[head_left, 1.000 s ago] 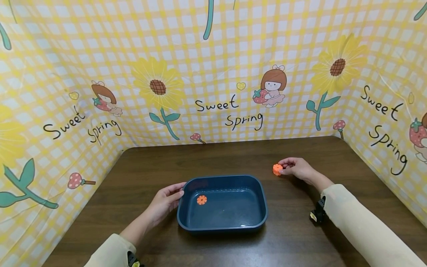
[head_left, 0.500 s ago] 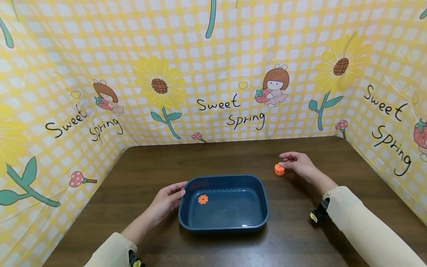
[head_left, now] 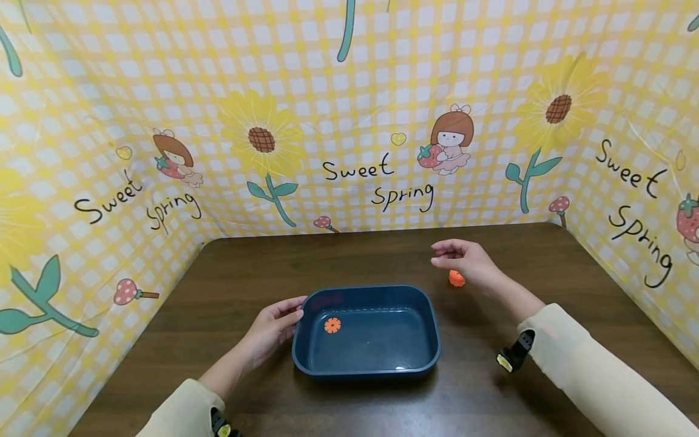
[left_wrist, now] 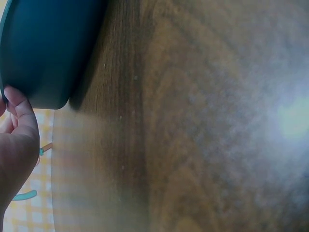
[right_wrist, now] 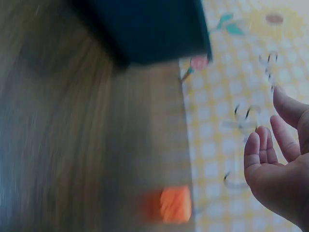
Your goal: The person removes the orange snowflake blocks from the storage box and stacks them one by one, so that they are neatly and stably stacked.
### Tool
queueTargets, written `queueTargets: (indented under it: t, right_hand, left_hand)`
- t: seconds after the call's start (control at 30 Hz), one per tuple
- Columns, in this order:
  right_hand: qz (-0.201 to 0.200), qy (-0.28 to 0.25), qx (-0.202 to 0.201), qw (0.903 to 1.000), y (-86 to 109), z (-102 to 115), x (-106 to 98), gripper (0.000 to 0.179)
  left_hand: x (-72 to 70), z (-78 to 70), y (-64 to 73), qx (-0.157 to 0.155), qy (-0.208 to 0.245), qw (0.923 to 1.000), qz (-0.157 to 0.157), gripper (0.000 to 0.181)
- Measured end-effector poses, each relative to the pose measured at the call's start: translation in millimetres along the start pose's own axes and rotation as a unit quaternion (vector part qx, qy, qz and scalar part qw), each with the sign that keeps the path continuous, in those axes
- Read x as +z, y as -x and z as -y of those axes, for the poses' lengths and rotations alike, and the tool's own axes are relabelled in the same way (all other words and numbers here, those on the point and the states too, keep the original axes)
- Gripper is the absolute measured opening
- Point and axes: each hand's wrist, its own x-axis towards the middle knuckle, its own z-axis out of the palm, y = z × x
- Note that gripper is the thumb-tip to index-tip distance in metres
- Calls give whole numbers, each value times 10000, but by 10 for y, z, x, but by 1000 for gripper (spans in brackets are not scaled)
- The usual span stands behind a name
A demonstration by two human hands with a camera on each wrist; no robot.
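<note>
My left hand (head_left: 267, 334) grips the left rim of a dark blue rectangular plastic basin (head_left: 364, 375), thumb on the near side. The left wrist view shows the thumb and fingers at the edge of the basin (left_wrist: 43, 53). A flat orange notched disc (head_left: 332, 326) lies inside it, towards the left. Right of the basin, a short orange stack of notched discs (head_left: 456, 278) stands on the table, partly covered by my right hand (head_left: 466, 260) in the head view. That hand hovers over it with loosely bent fingers; the right wrist view shows nothing between them.
The dark brown wooden table (head_left: 262, 261) meets a yellow-checked cloth (head_left: 349, 121) at the back and both sides, printed with flowers and lettering. A black wrist camera (head_left: 516, 352) hangs below the right sleeve.
My right hand has let go of the orange stack, lifted, and moved left over it. The stack stays standing on the table. The left hand and basin hold still.
</note>
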Motion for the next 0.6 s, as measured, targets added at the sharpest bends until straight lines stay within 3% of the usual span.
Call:
queueTargets:
  t: [0.4,0.6]
  right_hand:
    - [527,-544,-211,9969,143,418,493,39]
    - [721,-551,-231,9956,226,536,737,37]
  left_hand:
    - [15,-23,23,-14,22,10000,26,46]
    - [2,-15,19,1,18,10000,33,47]
